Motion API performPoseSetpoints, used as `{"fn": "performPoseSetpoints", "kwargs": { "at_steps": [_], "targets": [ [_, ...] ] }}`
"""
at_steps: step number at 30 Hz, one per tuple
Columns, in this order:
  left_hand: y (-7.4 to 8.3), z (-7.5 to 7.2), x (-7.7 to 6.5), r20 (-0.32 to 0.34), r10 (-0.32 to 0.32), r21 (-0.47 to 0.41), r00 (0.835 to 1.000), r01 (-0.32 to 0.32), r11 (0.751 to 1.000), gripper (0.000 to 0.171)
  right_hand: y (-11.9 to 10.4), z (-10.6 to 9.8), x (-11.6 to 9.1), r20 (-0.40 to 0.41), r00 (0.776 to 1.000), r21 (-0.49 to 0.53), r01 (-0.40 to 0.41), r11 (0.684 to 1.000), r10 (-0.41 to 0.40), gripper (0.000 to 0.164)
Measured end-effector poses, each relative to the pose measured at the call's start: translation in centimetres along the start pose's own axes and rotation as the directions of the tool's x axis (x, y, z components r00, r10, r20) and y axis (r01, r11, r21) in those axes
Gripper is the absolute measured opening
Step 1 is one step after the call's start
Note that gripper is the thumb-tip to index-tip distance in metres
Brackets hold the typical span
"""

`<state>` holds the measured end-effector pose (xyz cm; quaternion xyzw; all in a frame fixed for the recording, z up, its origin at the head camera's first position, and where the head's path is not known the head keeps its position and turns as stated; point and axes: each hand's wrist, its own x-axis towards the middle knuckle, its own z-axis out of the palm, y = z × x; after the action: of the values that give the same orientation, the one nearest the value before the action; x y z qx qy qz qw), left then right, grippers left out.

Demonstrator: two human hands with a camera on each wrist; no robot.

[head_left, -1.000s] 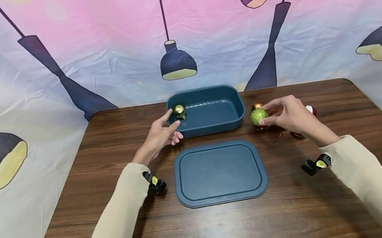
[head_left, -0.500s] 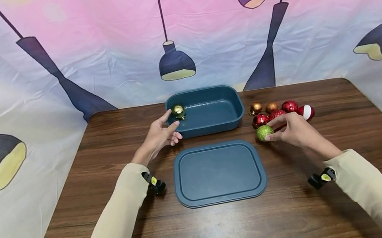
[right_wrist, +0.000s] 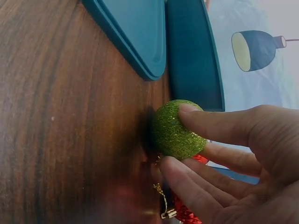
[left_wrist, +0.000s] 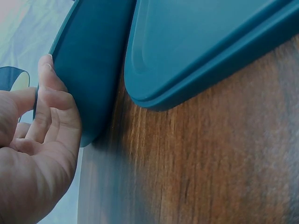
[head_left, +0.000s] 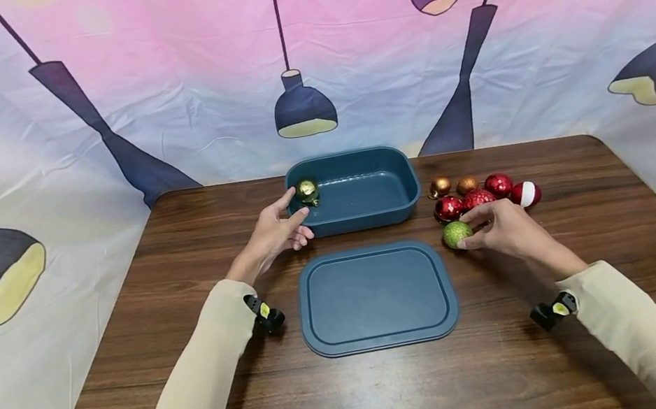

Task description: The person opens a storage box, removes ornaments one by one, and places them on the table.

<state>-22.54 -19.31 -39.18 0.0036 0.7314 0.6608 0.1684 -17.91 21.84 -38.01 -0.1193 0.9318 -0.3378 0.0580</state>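
In the head view my right hand (head_left: 500,232) pinches a green glittery Christmas ball (head_left: 457,235) between thumb and fingers, just in front of several red baubles (head_left: 476,199). The right wrist view shows the same green ball (right_wrist: 176,130) at the fingertips, low over the table; whether it touches the wood I cannot tell. My left hand (head_left: 272,235) holds the left front corner of a dark teal box (head_left: 362,220). Its thumb and fingers lie about the box wall (left_wrist: 91,56) in the left wrist view. Inside the box, at the left end, sits a shiny gold-green bauble (head_left: 307,192).
A flat blue-grey lid (head_left: 377,298) lies in front of the box on the wooden table (head_left: 180,234). Two orange-gold baubles (head_left: 440,185) and a red-and-white ball (head_left: 526,194) lie with the red ones at right. A printed cloth (head_left: 212,109) hangs behind.
My right hand has carried the green ball toward the table's front, from beside the orange bauble to before the red ones, uncovering the cluster. The left hand stays at the box.
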Motion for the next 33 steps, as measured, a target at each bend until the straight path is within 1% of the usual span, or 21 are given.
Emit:
{"fn": "performPoseSetpoints", "kwargs": {
  "at_steps": [9, 14, 16, 20, 24, 29, 33],
  "targets": [
    [0.0, -0.1, -0.1, 0.0, -0.002, -0.003, 1.0, 0.002, 1.0, 0.071, -0.1, -0.3, 0.0, 0.034, 0.999, 0.02, -0.007, 1.0, 0.006, 0.048],
    [-0.1, -0.1, -0.1, -0.002, 0.002, 0.0, 1.0, -0.002, 1.0, 0.071, -0.6, -0.9, 0.1, 0.06, 0.998, 0.078, -0.006, 0.997, 0.002, 0.049],
    [-0.1, -0.1, 0.0, -0.002, 0.003, 0.002, 1.0, -0.003, 1.0, 0.071, -0.9, -1.1, 0.2, 0.057, 0.998, 0.092, -0.011, 0.996, 0.006, 0.049],
    [-0.1, -0.1, 0.0, 0.001, 0.006, -0.004, 1.0, -0.006, 1.0, 0.071, -1.5, -1.4, 0.6, 0.013, 1.0, 0.057, 0.02, 0.998, -0.02, 0.048],
    [0.0, -0.1, -0.2, 0.004, 0.007, -0.009, 1.0, -0.007, 1.0, 0.071, -2.6, -1.6, 1.3, -0.013, 0.999, 0.029, 0.052, 0.998, -0.051, 0.047],
    [0.0, 0.0, -0.1, 0.004, 0.003, -0.013, 1.0, -0.002, 1.0, 0.071, -4.6, -1.6, 2.5, -0.009, 0.999, 0.057, 0.048, 0.997, -0.048, 0.046],
    [0.0, 0.0, -0.1, 0.004, 0.003, -0.016, 1.0, -0.003, 1.0, 0.071, -6.4, -1.2, 4.0, -0.001, 0.997, 0.059, 0.075, 0.995, -0.075, 0.045]
  ]
}}
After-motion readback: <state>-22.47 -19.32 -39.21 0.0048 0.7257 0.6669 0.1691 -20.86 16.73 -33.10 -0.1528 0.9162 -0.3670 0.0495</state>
